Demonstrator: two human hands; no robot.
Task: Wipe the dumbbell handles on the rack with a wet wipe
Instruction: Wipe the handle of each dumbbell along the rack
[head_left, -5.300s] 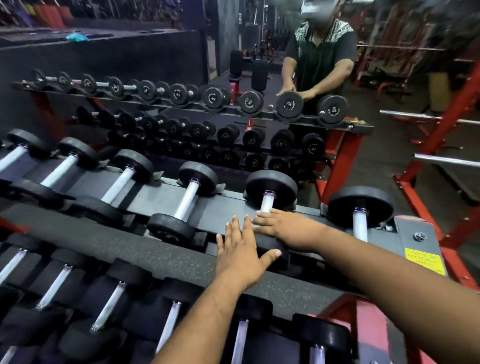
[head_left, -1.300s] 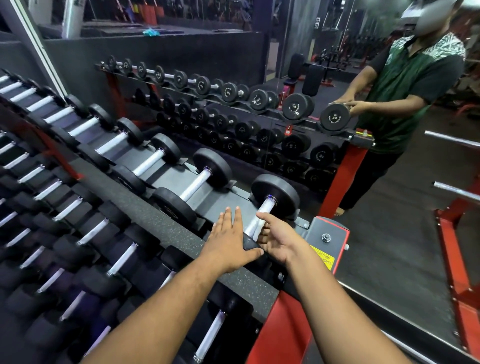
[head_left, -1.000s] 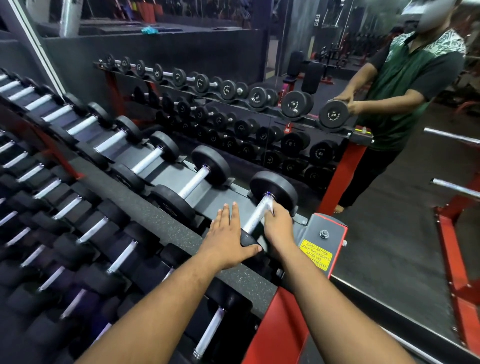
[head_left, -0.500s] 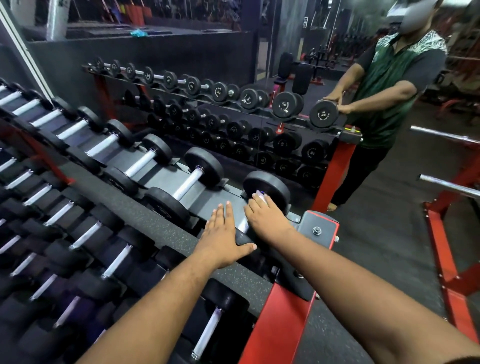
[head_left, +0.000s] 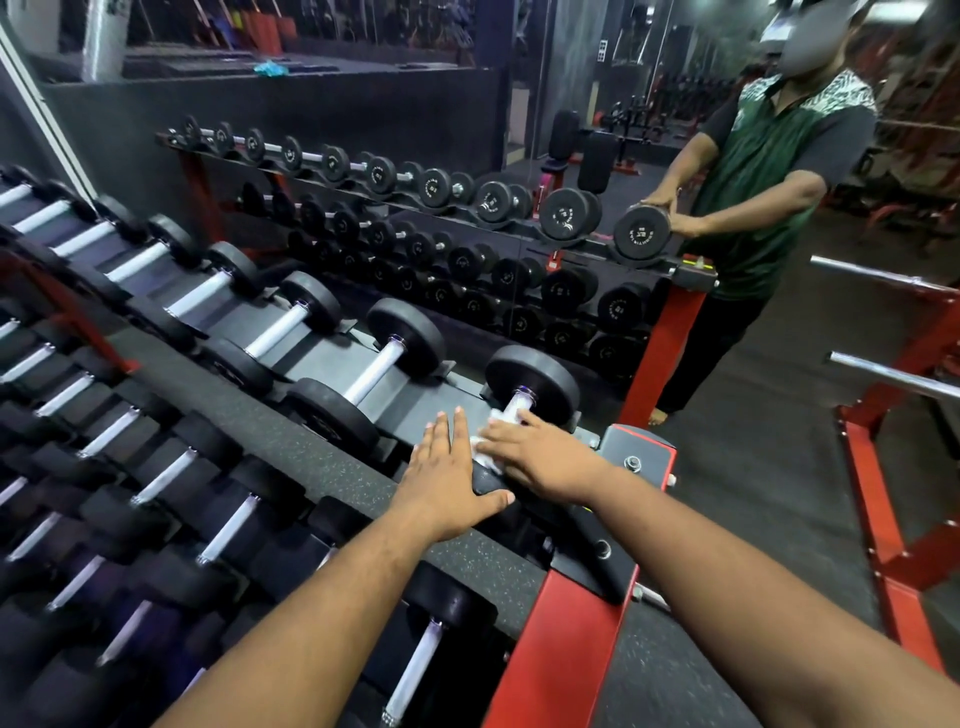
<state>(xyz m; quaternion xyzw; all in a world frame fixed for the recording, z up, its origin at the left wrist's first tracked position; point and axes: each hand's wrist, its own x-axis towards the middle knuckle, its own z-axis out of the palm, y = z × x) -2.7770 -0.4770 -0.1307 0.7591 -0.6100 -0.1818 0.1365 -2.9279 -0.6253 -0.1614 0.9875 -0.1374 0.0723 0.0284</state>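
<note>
White crumpled wet wipe (head_left: 493, 434) under right hand (head_left: 540, 457) on cylindrical dumbbell handle (head_left: 519, 404)

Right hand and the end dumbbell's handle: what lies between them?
In the head view, a white wet wipe lies between the right hand and the dumbbell handle, bunched round the bar under the fingers.
</note>
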